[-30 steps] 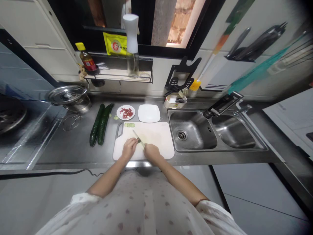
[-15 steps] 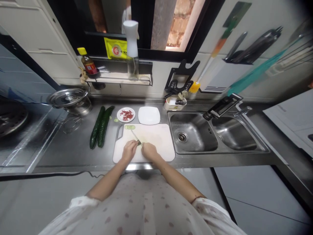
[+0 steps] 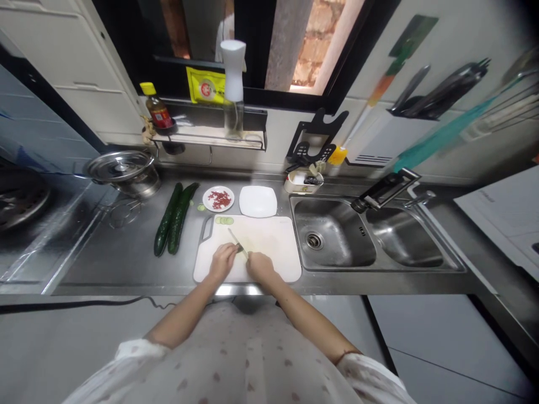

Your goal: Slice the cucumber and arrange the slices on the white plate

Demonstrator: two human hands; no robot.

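Observation:
A white cutting board (image 3: 273, 247) lies on the steel counter in front of me. My left hand (image 3: 222, 261) is closed on a small green cucumber piece (image 3: 239, 248) near the board's middle. My right hand (image 3: 259, 266) grips a knife (image 3: 236, 240), its blade angled up and left over the piece. A few cucumber slices (image 3: 224, 220) rest at the board's far left corner. Two whole cucumbers (image 3: 173, 216) lie left of the board.
Behind the board sit a small plate of chopped red chilli (image 3: 218, 198) and a white square plate (image 3: 257, 201). A double sink (image 3: 370, 235) with a tap is on the right, a lidded pot (image 3: 123, 170) on the left, and a bottle shelf (image 3: 206, 126) at the wall.
Both hands have stayed over the board with the knife on the cucumber piece, shifting only slightly. The camera has moved a little, so the scene sits lower and further right.

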